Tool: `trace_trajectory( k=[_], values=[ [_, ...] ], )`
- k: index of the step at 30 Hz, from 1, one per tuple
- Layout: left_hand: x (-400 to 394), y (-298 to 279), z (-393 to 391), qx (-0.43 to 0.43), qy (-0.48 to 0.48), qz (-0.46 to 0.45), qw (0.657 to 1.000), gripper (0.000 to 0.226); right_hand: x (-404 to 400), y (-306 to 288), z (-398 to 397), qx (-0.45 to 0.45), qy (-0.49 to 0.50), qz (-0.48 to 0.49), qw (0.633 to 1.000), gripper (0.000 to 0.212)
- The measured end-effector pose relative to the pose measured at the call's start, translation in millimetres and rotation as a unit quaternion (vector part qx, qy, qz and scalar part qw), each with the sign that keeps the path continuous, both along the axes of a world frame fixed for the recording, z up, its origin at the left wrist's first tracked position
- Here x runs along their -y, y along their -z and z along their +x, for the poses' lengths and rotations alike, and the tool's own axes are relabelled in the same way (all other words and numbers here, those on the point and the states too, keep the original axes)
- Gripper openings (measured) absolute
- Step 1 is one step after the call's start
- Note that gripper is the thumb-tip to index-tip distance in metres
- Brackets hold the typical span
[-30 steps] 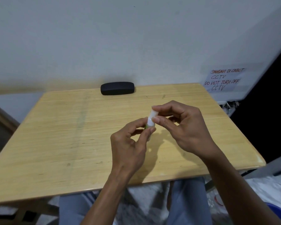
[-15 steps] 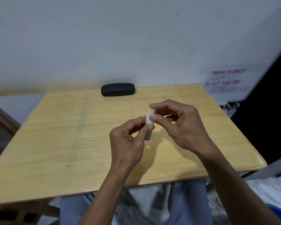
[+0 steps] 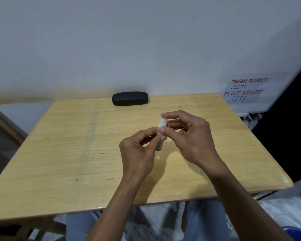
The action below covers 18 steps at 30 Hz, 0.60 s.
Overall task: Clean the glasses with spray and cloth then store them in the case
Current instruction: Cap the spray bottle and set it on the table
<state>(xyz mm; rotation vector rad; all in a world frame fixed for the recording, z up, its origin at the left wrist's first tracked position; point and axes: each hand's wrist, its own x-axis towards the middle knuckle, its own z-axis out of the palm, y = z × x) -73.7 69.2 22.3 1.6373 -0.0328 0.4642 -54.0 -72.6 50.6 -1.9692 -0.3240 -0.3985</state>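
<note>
Spanning the view, the wooden counter point(image 3: 63, 153) carries a closed black case point(image 3: 130, 98) at its far edge. Above its middle, the right hand point(image 3: 191, 136) pinches the spray bottle point(image 3: 161, 134) by its white cap while the left hand point(image 3: 137, 153) grips its body.

Wooden table point(image 3: 59, 153): light yellowish top, visible grain, rounded corners, a few small dark marks; its far edge stands close to the wall. Wall point(image 3: 129, 40): plain, pale grey-white, evenly lit, with a faint yellowish band just above the table's far edge. Far right: paper notice point(image 3: 244, 89), hand-lettered in orange-red, "JANGAN DI CABUT CCTV / DO NOT TURN OFF CCTV". Beyond it, a dark area at the right edge. Near right corner: part of a blue object point(image 3: 299, 232), identity unclear.
</note>
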Motion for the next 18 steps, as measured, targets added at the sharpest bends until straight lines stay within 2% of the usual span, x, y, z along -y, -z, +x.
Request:
trace_trajectory(
  k=[5, 8, 10, 14, 18],
  values=[
    [-1, 3, 10, 0.000, 0.002, 0.002, 1.000, 0.022, 0, 2, 12, 0.004, 0.008, -0.002, 1.000, 0.031],
    [-7, 6, 21, -0.020, 0.008, 0.022, 1.000, 0.034, 2, 2, 22, 0.011, 0.021, -0.009, 1.000, 0.032],
    [-15, 11, 31, -0.038, -0.018, 0.079, 0.996, 0.044, 5, 1, 32, 0.014, 0.043, -0.011, 0.999, 0.032],
    [-38, 24, 55, -0.075, -0.080, 0.202, 0.973, 0.045, 14, 4, 55, 0.015, 0.080, -0.002, 0.997, 0.032],
    [-50, 37, 85, -0.115, -0.050, 0.344, 0.931, 0.055, 19, 11, 78, 0.018, 0.102, -0.010, 0.995, 0.030]
  ],
)
